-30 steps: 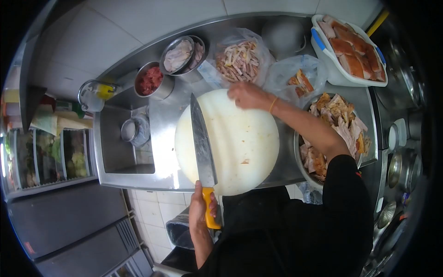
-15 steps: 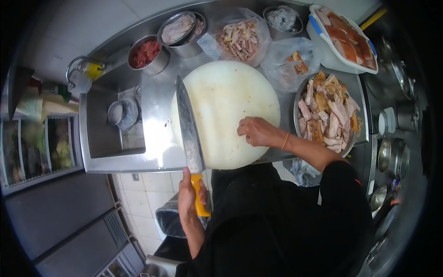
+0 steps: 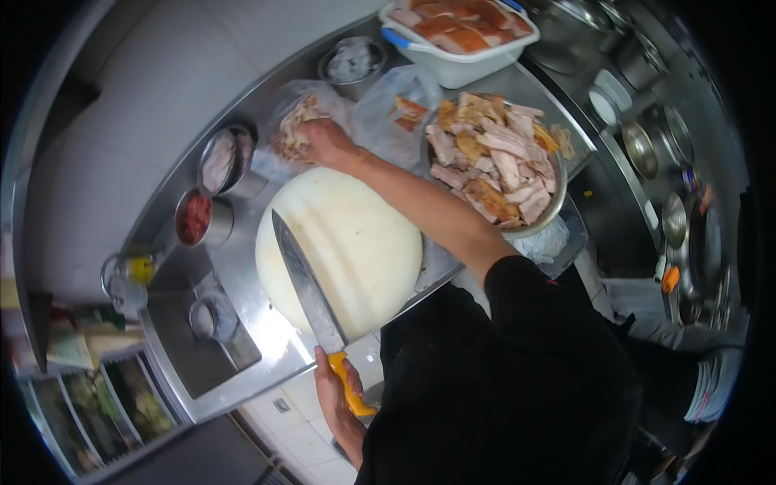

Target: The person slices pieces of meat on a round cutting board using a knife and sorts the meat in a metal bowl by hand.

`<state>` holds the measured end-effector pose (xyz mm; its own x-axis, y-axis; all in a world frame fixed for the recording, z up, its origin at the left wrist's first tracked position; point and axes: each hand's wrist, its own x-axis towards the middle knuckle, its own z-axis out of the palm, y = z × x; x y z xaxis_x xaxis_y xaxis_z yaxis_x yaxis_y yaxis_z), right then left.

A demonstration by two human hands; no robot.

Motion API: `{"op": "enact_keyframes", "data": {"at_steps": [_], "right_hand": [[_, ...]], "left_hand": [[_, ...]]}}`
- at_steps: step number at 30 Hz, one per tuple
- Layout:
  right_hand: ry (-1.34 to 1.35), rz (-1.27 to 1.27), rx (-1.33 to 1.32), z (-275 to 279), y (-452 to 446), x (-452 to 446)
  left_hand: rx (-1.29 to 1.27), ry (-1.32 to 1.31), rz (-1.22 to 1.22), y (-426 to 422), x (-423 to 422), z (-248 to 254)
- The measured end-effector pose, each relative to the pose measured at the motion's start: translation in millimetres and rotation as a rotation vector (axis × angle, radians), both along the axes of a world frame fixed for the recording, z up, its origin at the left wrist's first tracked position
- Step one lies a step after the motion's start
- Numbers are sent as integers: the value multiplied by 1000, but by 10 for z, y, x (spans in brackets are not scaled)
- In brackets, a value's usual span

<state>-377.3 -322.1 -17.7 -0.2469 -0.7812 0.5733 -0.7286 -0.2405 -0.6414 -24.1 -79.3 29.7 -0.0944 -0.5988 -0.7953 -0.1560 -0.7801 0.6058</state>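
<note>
My left hand is wrapped round the yellow handle of a large knife. Its broad blade lies over the left part of a thick round white cutting board. Beyond the board, my right hand reaches into a clear plastic bag of cut meat strips. Its fingertips are among the strips, so their grip is hidden. A second plastic bag with a few browned pieces stands beside it. Under my right forearm's far side sits a big metal bowl heaped with cooked pork pieces.
A white tub of browned meat slabs stands at the back. Metal pots of red meat and pale meat line the wall side. A sink is at the left, pans at the right.
My right hand has gone from above the cutting board to the bag of meat strips. The view has turned and shifted. My left hand still grips the knife.
</note>
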Motion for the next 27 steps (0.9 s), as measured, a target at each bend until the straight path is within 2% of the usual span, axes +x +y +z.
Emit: {"op": "enact_keyframes", "data": {"at_steps": [1,4,7,9,12,14,17,18,21,24,27], "right_hand": [[-71,-14,-34,84,-32,-39],[-41,-21,-176,298,328,-172],[-15,-147,-237,255,1060,-535],[-24,-257,-19,228,1639,-995],[-8,-660,109,-169,2434,-1757],[9,-901,362,-189,2855,-2154],[-35,-891,723,-94,3171,-2441],[-10,-780,647,-153,3269,-2511],[-56,-756,528,-355,3298,-2656],[-426,-585,557,-45,3266,-2593],[-443,-408,430,-351,3133,-2499]], "left_hand": [[-5,-13,-15,-14,-19,18],[-99,-39,-37,19,-116,52],[-64,-35,-19,49,-195,63],[-39,-74,-68,60,-221,49],[21,-48,-93,60,-260,-8],[25,-40,-100,39,-381,-14],[-9,-82,-117,30,-627,22],[-11,-90,-121,18,-690,11],[-28,-62,-157,-28,-807,-81],[-32,-40,-203,-52,-975,-67],[-32,-44,-215,-52,-1126,-64]]}}
